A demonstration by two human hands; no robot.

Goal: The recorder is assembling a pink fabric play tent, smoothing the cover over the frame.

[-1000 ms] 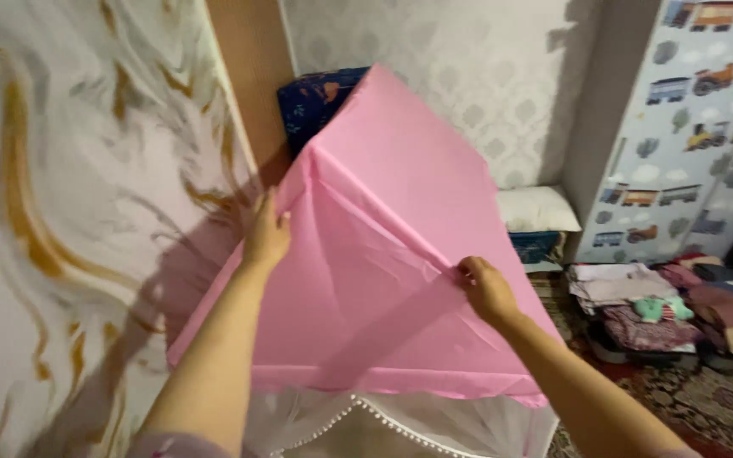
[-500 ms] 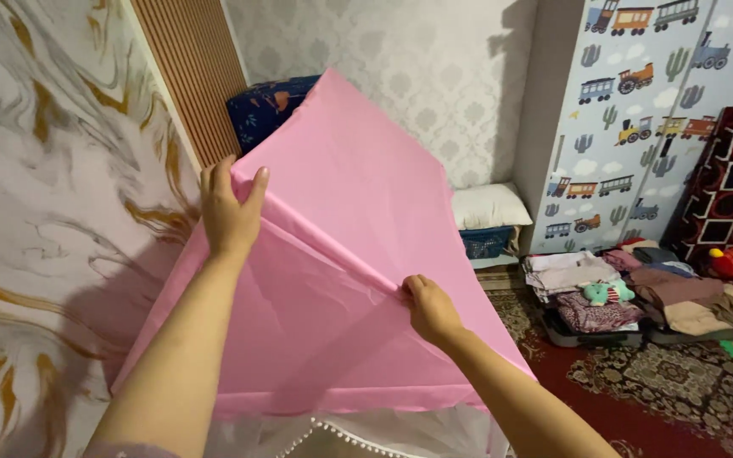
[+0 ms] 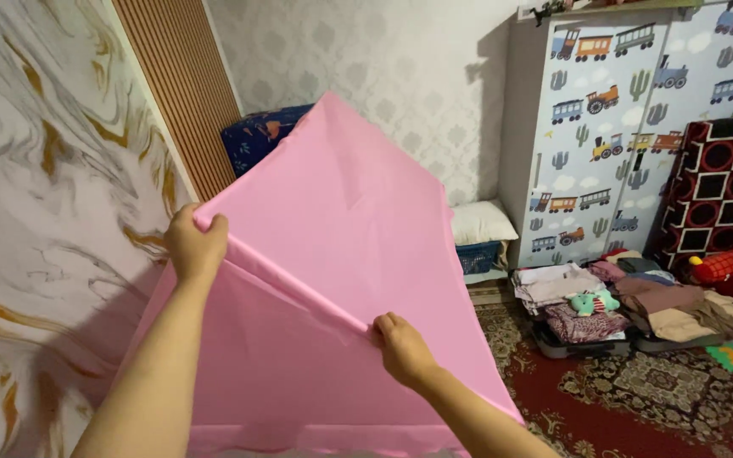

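Pink sheet (image 3: 358, 254) now pinched along a raised fold, left hand (image 3: 195, 246) closed over its upper end by the marbled wall (image 3: 36, 212), right hand (image 3: 402, 348) gripping lower, crease drawn tighter than before.

Single head cam, facing fwd/down, close on pink sheet (image 3: 332, 254).

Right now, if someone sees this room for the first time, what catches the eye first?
A big pink sheet fills the middle, held up with a fold pinched between the left hand and the right hand. To the right stands a wardrobe printed with trains, and below it folded clothes are piled on the red patterned carpet.
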